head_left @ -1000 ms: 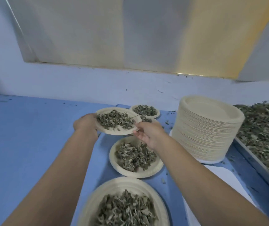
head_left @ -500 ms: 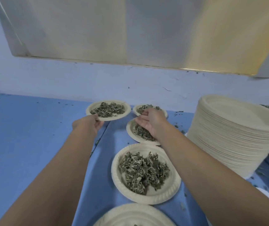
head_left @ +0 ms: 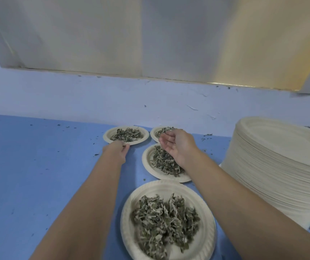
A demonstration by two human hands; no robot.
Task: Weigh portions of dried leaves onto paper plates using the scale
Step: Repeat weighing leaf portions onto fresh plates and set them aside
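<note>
Dried leaves (head_left: 165, 220) on four paper plates (head_left: 207, 231) on the blue tabletop (head_left: 37, 175), mid frame. Left hand (head_left: 115, 150) at the near rim of the far left plate (head_left: 106, 136); fingertips hidden, cannot tell if pinching. Right hand (head_left: 176, 145) palm up, fingers loosely bent, holding nothing, above the middle plate (head_left: 146, 162), hiding part of the far right plate (head_left: 153, 133). Tall plate stack (head_left: 278, 166) cut off at right edge

Left hand (head_left: 115, 150) extended far forward, back up, grip unclear — right hand (head_left: 178, 145) raised, fingers loosely curled, empty.
</note>
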